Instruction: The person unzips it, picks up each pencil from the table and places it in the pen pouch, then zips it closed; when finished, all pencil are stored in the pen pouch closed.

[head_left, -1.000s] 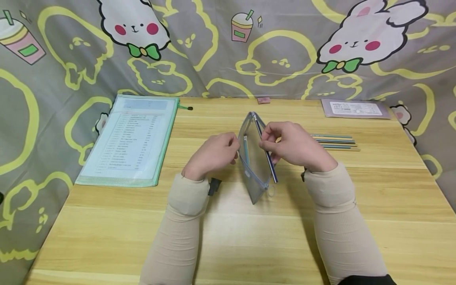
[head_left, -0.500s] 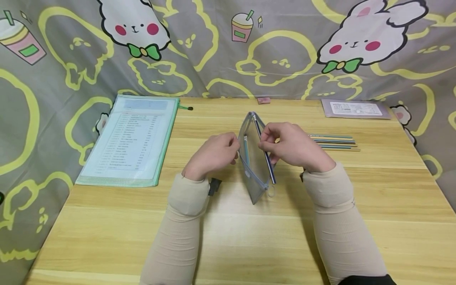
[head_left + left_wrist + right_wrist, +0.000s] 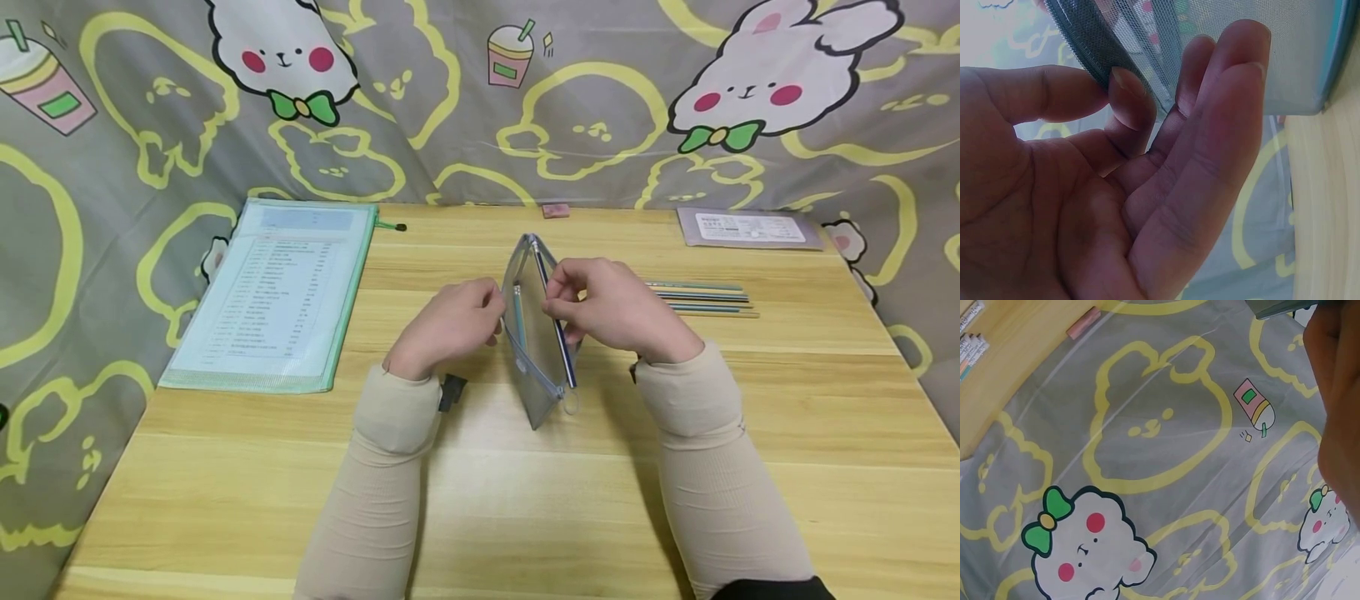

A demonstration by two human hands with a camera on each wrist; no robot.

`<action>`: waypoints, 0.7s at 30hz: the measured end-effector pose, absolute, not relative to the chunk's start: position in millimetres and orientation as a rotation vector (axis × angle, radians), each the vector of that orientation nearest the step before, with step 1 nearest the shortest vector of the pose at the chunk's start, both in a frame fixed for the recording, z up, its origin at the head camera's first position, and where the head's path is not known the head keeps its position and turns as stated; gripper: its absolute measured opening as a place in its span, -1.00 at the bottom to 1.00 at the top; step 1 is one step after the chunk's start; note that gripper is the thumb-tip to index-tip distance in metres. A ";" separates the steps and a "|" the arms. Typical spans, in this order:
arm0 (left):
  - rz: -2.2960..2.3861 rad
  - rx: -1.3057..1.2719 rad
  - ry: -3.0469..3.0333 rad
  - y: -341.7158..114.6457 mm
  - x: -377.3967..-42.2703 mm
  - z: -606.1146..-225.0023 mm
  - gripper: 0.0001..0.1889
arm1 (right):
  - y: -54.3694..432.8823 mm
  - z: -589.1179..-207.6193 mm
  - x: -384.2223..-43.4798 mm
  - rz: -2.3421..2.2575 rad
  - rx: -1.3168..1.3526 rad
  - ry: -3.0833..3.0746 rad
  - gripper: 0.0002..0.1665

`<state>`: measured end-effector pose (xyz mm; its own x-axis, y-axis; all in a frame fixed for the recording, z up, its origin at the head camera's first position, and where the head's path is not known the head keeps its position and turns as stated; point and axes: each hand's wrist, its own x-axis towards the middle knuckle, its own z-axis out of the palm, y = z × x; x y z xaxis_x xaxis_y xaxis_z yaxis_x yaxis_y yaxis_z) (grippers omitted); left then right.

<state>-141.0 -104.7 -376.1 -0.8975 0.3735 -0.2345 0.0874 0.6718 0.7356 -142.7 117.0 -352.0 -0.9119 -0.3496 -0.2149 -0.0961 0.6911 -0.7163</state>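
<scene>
A grey see-through mesh zip pouch [image 3: 538,404] stands upright with its mouth spread in the head view. My left hand [image 3: 453,321] pinches its left rim between thumb and index finger; in the left wrist view the other fingers of that hand [image 3: 1191,169] extend beside the mesh [image 3: 1297,56]. Over the mouth, my right hand [image 3: 618,308] pinches a dark blue pencil [image 3: 564,354], which slants along the right rim. Inside the pouch leans a light blue pencil [image 3: 520,317]. Only part of my right hand [image 3: 1342,419] shows at the edge of the right wrist view.
Several pencils [image 3: 708,297] lie side by side to the right, partly behind my right hand. A pink eraser [image 3: 555,211] and a mauve packet [image 3: 750,229] lie along the back edge by the curtain. At left is a green-edged document folder [image 3: 273,292].
My right hand has shifted slightly left, bringing the dark blue pencil's near end inward to the pouch's rim. My left hand and the pouch have stayed put.
</scene>
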 end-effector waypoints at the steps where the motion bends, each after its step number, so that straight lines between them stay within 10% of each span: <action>1: 1.083 0.361 2.522 -104.7 -141.1 -376.2 -0.63 | 116.8 -352.0 -142.8 -1.059 -0.349 2.569 -0.92; 21: 1.095 0.365 2.508 -104.2 -140.8 -375.6 -0.63 | 110.1 -356.3 -143.0 -1.037 -0.314 2.590 -0.95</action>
